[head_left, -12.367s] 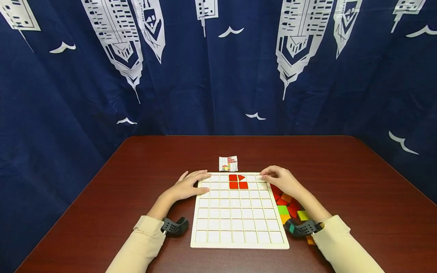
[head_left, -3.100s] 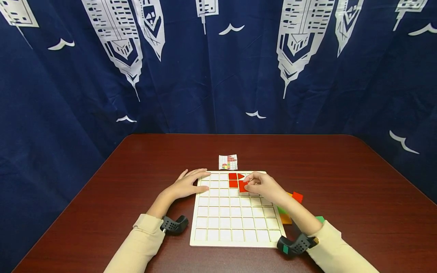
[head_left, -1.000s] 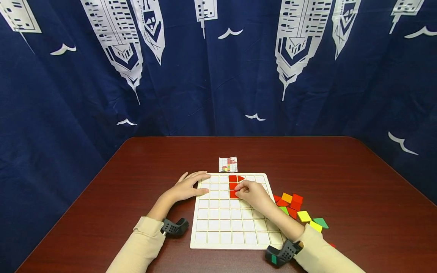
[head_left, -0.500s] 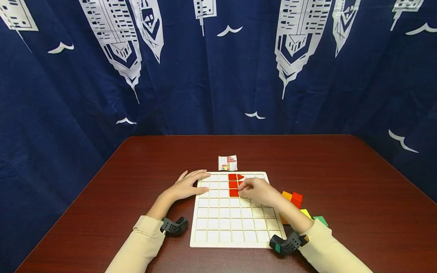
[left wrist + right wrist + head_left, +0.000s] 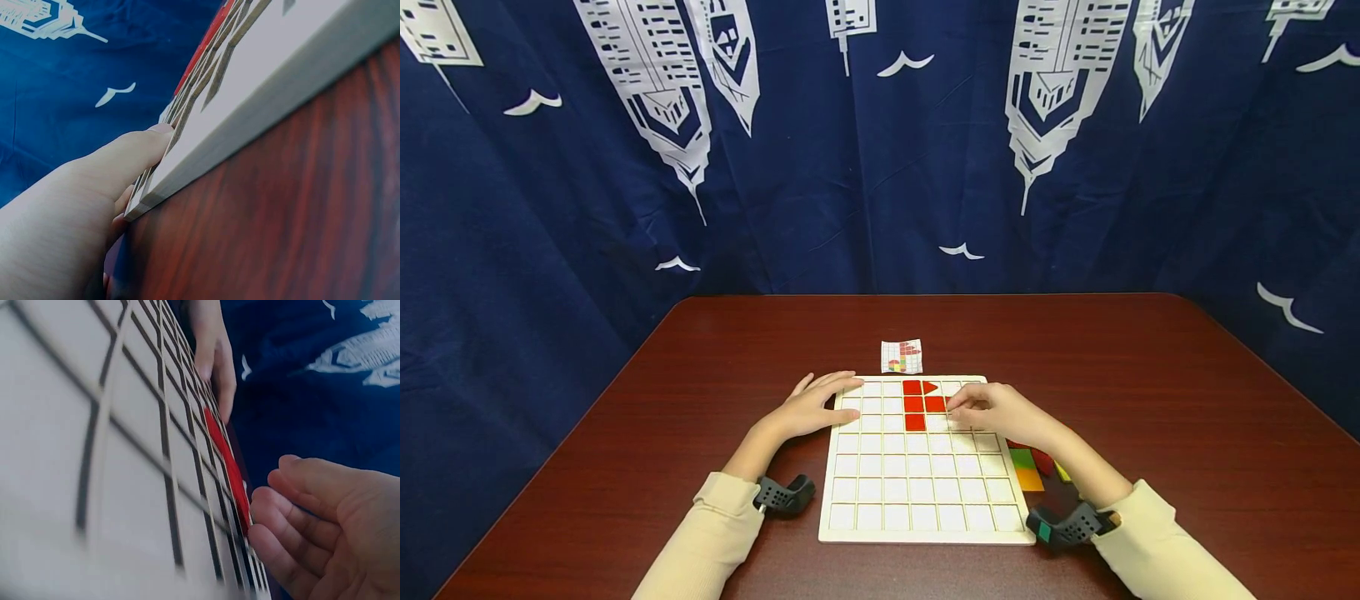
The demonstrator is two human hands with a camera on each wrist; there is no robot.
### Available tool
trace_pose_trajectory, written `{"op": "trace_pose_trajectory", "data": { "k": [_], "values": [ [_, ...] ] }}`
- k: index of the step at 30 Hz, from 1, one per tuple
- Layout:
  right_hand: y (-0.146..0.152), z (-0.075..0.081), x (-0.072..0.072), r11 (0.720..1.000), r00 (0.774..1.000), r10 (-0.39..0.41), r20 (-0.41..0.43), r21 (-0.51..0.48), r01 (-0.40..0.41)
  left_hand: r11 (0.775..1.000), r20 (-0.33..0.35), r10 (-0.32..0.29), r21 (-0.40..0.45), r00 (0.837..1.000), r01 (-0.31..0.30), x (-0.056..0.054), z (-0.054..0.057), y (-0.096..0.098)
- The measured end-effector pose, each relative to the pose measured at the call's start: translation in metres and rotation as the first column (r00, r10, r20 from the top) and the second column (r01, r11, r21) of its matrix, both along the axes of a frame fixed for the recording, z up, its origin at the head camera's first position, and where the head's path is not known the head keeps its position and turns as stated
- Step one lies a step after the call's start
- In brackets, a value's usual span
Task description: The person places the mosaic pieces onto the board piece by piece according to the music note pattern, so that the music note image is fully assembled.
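Brown table [image 5: 1150, 400] holds a white board [image 5: 925, 483]. Left hand [image 5: 808, 410] lies flat on its edge; right hand [image 5: 992, 408], fingers loose, touches red tiles [image 5: 917, 405].

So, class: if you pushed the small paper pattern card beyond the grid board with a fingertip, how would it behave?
The pattern card looks thin and slightly curled, so it is probably floppy and very light. Lying flat on the smooth table, it would likely slide rather than tip. Pinching up its edge may be fiddly.

Even bright light; wrist views blurred, perhaps too close.
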State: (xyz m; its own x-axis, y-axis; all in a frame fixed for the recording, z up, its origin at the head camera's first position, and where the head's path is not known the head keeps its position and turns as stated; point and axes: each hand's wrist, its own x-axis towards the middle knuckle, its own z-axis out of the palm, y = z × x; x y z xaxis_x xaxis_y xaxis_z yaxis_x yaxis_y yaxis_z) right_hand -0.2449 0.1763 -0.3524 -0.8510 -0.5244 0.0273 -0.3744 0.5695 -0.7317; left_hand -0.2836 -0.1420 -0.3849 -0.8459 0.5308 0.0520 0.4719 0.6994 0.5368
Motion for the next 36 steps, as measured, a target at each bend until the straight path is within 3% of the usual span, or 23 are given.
{"op": "trace_pose_trajectory", "data": {
  "k": [8,14,24,36],
  "values": [
    [0.041,-0.002,-0.005,0.997,0.997,-0.06,-0.046,0.048,0.062,1.0,0.002,-0.002,0.003,1.0,0.002,0.0,0.0,0.0],
    [0.071,0.002,-0.008,0.987,0.995,-0.096,0.001,0.129,0.096,1.0,0.0,-0.003,0.005,1.0,0.003,0.0,0.0,-0.001],
    [0.102,0.007,-0.009,0.983,0.991,-0.025,0.133,0.182,0.0,1.0,0.005,-0.001,0.005,1.0,0.001,0.001,0.0,0.0],
    [0.118,0.003,-0.011,0.98,0.981,0.092,0.169,0.158,-0.12,1.0,0.019,0.011,-0.001,1.0,-0.011,0.002,0.0,-0.001]
  ]
}}
